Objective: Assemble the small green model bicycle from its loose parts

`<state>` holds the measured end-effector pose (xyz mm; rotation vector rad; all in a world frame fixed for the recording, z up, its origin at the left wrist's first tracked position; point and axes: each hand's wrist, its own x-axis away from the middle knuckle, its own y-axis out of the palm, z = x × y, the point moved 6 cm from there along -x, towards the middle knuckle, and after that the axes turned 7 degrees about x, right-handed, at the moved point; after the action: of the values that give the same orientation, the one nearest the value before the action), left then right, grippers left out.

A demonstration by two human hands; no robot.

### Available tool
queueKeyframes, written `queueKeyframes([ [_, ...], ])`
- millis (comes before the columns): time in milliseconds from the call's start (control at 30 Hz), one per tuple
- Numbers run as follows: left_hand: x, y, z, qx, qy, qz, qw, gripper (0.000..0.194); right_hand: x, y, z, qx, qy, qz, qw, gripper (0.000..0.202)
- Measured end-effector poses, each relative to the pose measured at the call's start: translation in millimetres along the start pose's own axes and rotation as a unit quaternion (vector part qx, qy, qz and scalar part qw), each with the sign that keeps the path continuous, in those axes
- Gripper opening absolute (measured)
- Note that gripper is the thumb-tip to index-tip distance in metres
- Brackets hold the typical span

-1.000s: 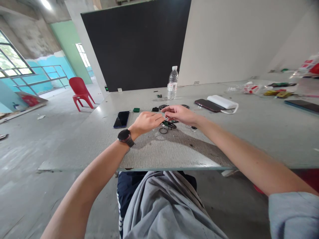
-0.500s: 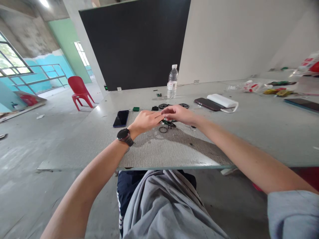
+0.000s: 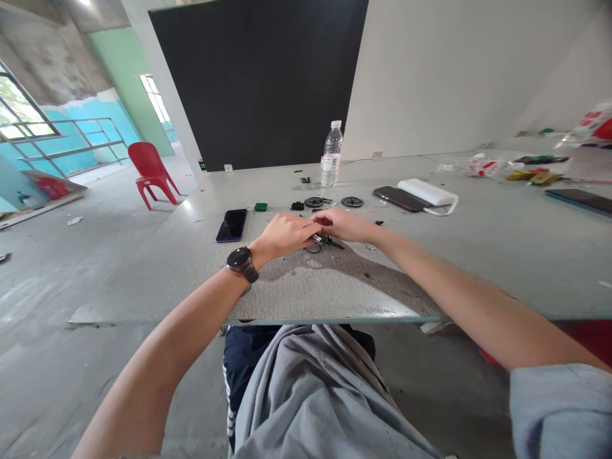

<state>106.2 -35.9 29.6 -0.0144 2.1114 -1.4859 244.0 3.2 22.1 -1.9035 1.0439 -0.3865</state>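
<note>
My left hand (image 3: 288,233), with a black watch at the wrist, is closed round a small green and black part (image 3: 327,240) above the table. My right hand (image 3: 345,224) meets it from the right, its fingers bent together at the same part; what lies between its fingertips is hidden. Under the part a thin black ring (image 3: 313,248) rests on the table. Behind my hands lie two black spoked wheels (image 3: 314,202) (image 3: 352,202), a small black block (image 3: 297,206) and a green block (image 3: 261,207).
A phone (image 3: 232,225) lies left of my hands. Behind them stand a water bottle (image 3: 331,156) and a small green board (image 3: 305,180). To the right are a dark phone (image 3: 400,198), a white power bank (image 3: 425,192) and plastic bags (image 3: 485,166). The table's front edge (image 3: 335,320) is near me.
The green and black part has turned between my hands, and its dark end now points right and down. My right hand has shifted slightly lower, uncovering more of the right wheel.
</note>
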Motion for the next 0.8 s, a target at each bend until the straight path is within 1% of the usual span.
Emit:
queueKeyframes([
  [100,-2.1,-1.3,3.3,0.009,-0.007,-0.019,1.0,0.01,-2.6,2.8,5.3,0.024,-0.015,0.002,1.0,0.027],
  [233,-4.6,-6.5,7.8,0.019,-0.016,-0.028,0.999,0.008,-4.2,5.0,7.7,0.05,-0.027,0.005,0.998,0.023],
  [333,-6.2,-8.9,9.7,0.025,-0.026,-0.037,0.999,0.009,-5.1,7.5,8.3,0.054,-0.031,0.006,0.998,0.016],
  [400,-6.8,-9.2,10.9,0.027,-0.029,-0.044,0.998,0.01,-6.0,11.3,9.2,0.059,-0.033,-0.001,0.998,0.013],
  [467,-7.1,-8.8,12.0,0.03,-0.026,-0.048,0.998,0.012,-6.7,15.8,8.6,0.062,-0.05,-0.009,0.997,0.012],
  [600,-6.4,-6.5,12.9,0.04,-0.016,-0.045,0.998,0.011,-6.4,21.3,4.0,0.06,-0.096,-0.01,0.994,0.009],
  [700,-5.6,-5.8,11.7,0.047,-0.017,-0.034,0.998,0.012,-5.0,22.9,1.1,0.067,-0.102,-0.016,0.992,0.011],
  [800,-5.3,-5.9,11.0,0.05,-0.017,-0.036,0.998,0.012,-3.9,22.3,-1.3,0.08,-0.104,-0.016,0.991,0.011],
])
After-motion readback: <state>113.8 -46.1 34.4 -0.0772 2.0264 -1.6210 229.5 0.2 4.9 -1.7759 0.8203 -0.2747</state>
